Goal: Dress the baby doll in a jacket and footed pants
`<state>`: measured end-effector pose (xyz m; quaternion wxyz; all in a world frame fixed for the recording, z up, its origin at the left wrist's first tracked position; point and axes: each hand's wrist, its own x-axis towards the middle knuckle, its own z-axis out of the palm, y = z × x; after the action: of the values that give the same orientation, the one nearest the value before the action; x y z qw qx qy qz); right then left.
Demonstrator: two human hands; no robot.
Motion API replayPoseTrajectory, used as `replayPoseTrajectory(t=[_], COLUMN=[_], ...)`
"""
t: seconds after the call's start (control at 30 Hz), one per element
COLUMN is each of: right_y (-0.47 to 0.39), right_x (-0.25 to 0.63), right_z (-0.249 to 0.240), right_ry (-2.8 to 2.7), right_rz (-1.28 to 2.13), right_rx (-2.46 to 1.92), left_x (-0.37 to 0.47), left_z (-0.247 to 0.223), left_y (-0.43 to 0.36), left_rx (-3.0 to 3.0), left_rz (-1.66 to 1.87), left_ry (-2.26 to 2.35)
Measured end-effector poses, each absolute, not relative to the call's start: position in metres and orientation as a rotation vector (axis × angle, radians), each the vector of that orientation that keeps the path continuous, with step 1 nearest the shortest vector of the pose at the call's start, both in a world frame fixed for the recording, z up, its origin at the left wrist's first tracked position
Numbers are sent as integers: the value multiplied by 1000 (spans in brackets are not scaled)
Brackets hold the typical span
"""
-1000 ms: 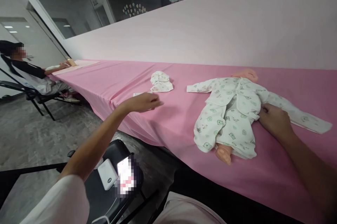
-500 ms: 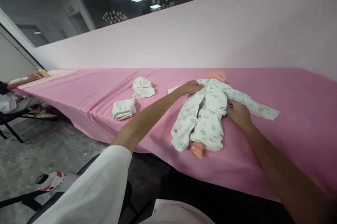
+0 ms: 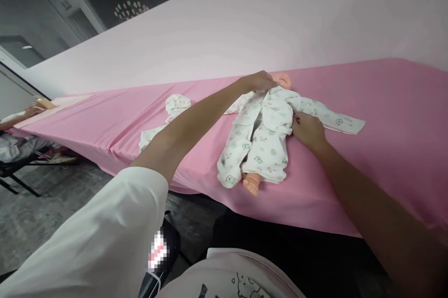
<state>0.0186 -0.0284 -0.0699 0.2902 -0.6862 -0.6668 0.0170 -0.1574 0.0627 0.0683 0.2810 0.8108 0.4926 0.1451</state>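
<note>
A baby doll [image 3: 282,80] lies on its back on the pink-covered table [image 3: 196,149], its head away from me. It is dressed in a white baby jacket [image 3: 278,111] with small green animal prints and matching trousers [image 3: 268,155]. One bare foot [image 3: 252,183] pokes out at the near end. My left hand [image 3: 261,81] is closed on the jacket's collar beside the doll's neck; its fingertips are partly hidden. At the jacket's right side edge, my right hand [image 3: 310,130] pinches the cloth. The sleeve on the right lies stretched out flat.
Left of the doll are a white printed baby hat [image 3: 178,102] and a folded white cloth [image 3: 149,137], partly behind my left forearm. A wall [image 3: 245,23] rises behind the table. Far left, another person's hand [image 3: 31,110] is near a beige bottle [image 3: 45,102].
My left hand has moved up from the jacket's chest to the collar near the neck. My right hand stays at the jacket's side. The camera view has tilted and shifted.
</note>
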Motion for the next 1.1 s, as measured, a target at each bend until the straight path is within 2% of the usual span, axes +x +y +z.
replayPoseTrajectory(t=[0.1, 0.3, 0.67, 1.1], right_y=[-29, -29, -29, -31], right_x=[18, 17, 16, 16], right_z=[-70, -70, -70, -67], right_ry=[-1782, -1778, -1780, -1798], right_rz=[39, 35, 42, 32], right_rx=[-1836, -1838, -1859, -1888], left_x=[-143, -132, -119, -115], left_z=[77, 78, 76, 69], left_y=[60, 55, 68, 92], left_rx=[2305, 2295, 2007, 2105], left_rz=[364, 297, 278, 294], left_ry=[1349, 1698, 1701, 1632])
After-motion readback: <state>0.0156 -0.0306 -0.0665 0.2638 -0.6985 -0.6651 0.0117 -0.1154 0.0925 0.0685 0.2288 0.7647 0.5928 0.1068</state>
